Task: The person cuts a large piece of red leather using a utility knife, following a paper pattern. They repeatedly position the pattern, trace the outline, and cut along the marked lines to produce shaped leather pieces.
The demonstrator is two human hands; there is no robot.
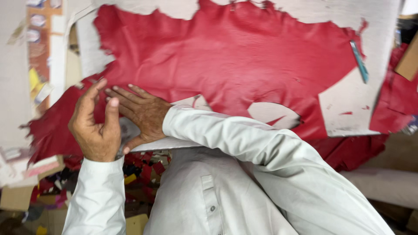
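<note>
A large red leather hide [235,56] with ragged edges and cut-out gaps lies spread on a white work board [348,100]. My right hand [141,113] reaches across my body and rests flat, palm down, fingers spread, on the hide's left part. My left hand [96,124] is raised just beside it, fingers together and slightly curled, thumb up, touching or nearly touching the leather's edge. Neither hand holds anything. Both arms wear light grey shirt sleeves.
A teal-handled cutting tool [359,62] lies on the board at the upper right. More red leather [396,100] hangs at the right edge. Scraps of red, yellow and dark material [139,172] litter the floor below the board. Cardboard pieces [17,196] sit at lower left.
</note>
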